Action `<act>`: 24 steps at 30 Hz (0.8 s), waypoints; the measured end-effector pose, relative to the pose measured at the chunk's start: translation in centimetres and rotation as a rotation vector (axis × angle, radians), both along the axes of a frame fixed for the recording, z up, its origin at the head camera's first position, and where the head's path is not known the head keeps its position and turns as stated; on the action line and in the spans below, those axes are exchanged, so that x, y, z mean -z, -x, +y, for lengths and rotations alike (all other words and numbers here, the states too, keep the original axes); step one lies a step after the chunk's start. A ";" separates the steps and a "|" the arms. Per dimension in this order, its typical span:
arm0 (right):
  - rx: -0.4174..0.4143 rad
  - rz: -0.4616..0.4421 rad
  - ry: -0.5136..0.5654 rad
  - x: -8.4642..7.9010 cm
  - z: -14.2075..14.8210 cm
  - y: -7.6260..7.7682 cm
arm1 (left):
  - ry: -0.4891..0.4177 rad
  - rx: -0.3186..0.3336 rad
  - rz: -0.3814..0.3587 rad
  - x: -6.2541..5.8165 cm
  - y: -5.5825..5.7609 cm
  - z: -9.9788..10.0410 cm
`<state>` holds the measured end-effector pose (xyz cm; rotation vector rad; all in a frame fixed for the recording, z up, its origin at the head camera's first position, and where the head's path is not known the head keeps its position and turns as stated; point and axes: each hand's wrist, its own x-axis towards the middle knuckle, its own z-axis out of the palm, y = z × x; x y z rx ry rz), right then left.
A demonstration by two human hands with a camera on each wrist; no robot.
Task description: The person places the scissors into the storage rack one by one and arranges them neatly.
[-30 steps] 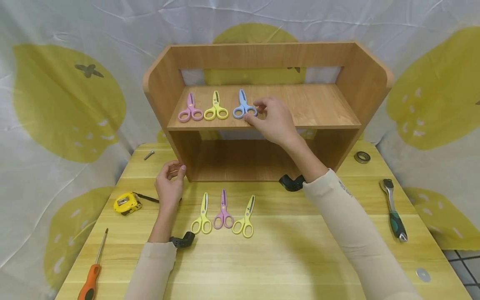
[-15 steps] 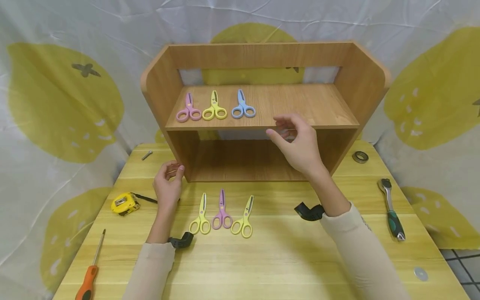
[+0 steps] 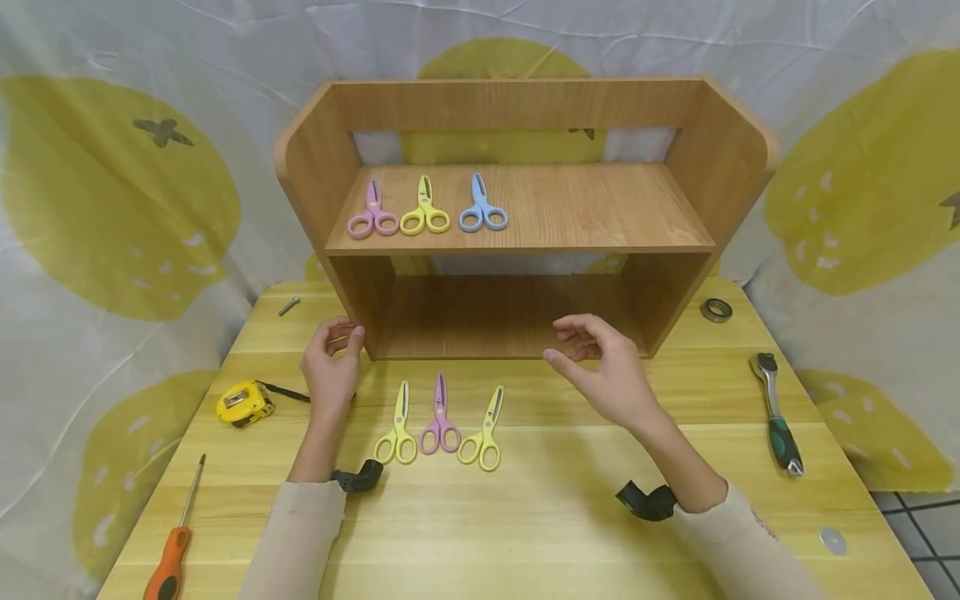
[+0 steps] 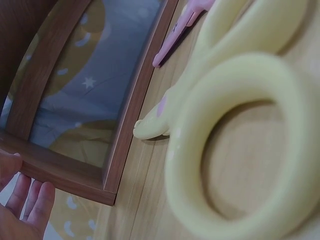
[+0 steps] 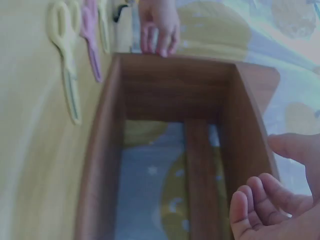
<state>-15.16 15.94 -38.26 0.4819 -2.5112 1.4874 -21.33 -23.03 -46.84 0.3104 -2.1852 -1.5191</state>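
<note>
A two-tier wooden shelf (image 3: 525, 249) stands at the back of the table. On its upper board lie pink scissors (image 3: 373, 212), yellow scissors (image 3: 424, 208) and blue scissors (image 3: 482, 207), side by side toward the left. My left hand (image 3: 333, 367) rests its fingertips against the shelf's left side panel, holding nothing. Below it on the table are yellow scissors (image 3: 397, 429), pink scissors (image 3: 440, 417) and more yellow scissors (image 3: 483, 433). My right hand (image 3: 606, 375) hovers before the lower compartment with loosely bent fingers and nothing in them.
To the left lie a bolt (image 3: 288, 306), a yellow tape measure (image 3: 244, 404) and an orange-handled screwdriver (image 3: 174, 546). A black ring (image 3: 717, 310), a ratchet wrench (image 3: 777, 417) and a metal washer (image 3: 832, 540) are at the right. Patterned cloth hangs behind.
My right hand has let go of the blue scissors on the upper board and moved down and right, off the shelf. The left hand has stayed by the side panel.
</note>
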 end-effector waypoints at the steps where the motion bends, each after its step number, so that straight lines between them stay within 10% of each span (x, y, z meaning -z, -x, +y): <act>1: -0.004 -0.009 -0.005 0.4 -0.1 -0.3 | -0.001 0.000 0.003 0.0 0.0 0.0; 24: -0.119 -0.275 -0.057 8.7 -4.9 -3.8 | -0.011 -0.001 -0.012 -0.2 -0.1 0.1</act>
